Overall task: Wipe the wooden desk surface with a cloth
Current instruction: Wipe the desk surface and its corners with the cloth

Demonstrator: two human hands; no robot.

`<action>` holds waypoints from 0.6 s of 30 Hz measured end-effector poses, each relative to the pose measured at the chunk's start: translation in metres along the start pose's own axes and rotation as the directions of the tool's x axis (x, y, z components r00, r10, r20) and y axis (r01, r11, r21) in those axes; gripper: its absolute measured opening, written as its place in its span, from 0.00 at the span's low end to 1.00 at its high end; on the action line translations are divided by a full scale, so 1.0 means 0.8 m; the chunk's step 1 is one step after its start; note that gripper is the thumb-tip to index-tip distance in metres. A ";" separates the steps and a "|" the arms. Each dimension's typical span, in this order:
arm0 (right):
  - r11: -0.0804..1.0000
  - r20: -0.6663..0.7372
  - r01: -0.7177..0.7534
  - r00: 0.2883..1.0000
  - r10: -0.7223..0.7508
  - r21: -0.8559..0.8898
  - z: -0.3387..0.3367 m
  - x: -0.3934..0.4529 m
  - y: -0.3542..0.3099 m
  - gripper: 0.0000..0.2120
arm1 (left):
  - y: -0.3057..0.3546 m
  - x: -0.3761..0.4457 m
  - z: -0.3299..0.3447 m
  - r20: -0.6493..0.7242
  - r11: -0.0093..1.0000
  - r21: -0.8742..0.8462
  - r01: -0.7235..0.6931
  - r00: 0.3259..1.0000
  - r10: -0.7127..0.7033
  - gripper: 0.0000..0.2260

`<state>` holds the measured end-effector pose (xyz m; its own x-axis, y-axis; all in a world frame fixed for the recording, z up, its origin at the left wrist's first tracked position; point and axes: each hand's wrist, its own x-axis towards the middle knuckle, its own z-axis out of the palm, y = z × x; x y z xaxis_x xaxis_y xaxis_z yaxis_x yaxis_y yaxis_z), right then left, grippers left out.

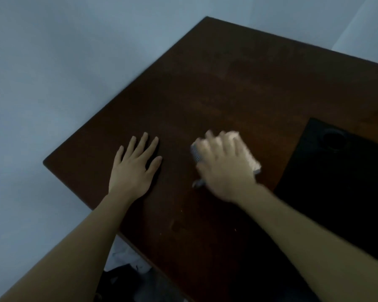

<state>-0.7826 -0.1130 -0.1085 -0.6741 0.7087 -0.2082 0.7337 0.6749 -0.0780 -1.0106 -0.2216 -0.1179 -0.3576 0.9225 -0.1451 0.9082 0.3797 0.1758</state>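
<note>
cloth: pale, pressed flat mid-surface under right hand, blurred | right hand: fingers spread over cloth, pinning it | left hand: flat, open, empty, beside it, apart | surface: dark wood; specks near front edge | black mat: right, uncleared | progress: mid-wipe, judged; far corner and front strip appear left.

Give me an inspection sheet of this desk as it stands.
Surface: dark wooden desk, few pale specks near the front.
Job's things: white cloth pressed on the desk under the right hand, blurred.
Clutter: black mat at right, with a dark round object on it.
Hands: left hand flat on the desk, fingers spread.
Cables: nothing seen.
Surroundings: pale wall; unclear white and dark items below the desk edge.
</note>
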 end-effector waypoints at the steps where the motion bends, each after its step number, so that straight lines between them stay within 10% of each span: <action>1: 0.995 0.019 0.099 0.995 -0.099 0.008 0.007 -0.034 -0.025 0.32 | 0.000 0.000 -0.001 0.006 1.000 0.001 0.001 1.000 -0.001 0.26; 6: 0.901 0.093 0.430 0.896 -0.434 0.058 0.007 -0.082 -0.011 0.31 | 0.000 0.000 -0.002 -0.004 1.000 -0.008 0.005 1.000 -0.005 0.27; 10: 0.973 0.068 0.154 0.987 -0.144 -0.172 -0.011 0.011 0.072 0.34 | -0.001 0.000 -0.001 -0.007 1.000 -0.023 0.001 1.000 -0.001 0.26; 14: 0.989 0.032 -0.150 0.988 0.149 0.022 -0.014 0.045 0.068 0.30 | -0.003 0.000 0.003 -0.024 1.000 -0.022 0.001 1.000 -0.002 0.26; 18: 0.999 -0.046 -0.007 0.999 0.008 0.034 0.009 -0.021 -0.055 0.31 | -0.003 0.002 0.001 -0.009 1.000 0.006 0.000 1.000 0.000 0.26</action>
<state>-0.8027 -0.1558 -0.1089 -0.6712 0.7231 -0.1633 0.7407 0.6628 -0.1098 -1.0134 -0.2214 -0.1195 -0.3598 0.9231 -0.1361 0.9095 0.3795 0.1696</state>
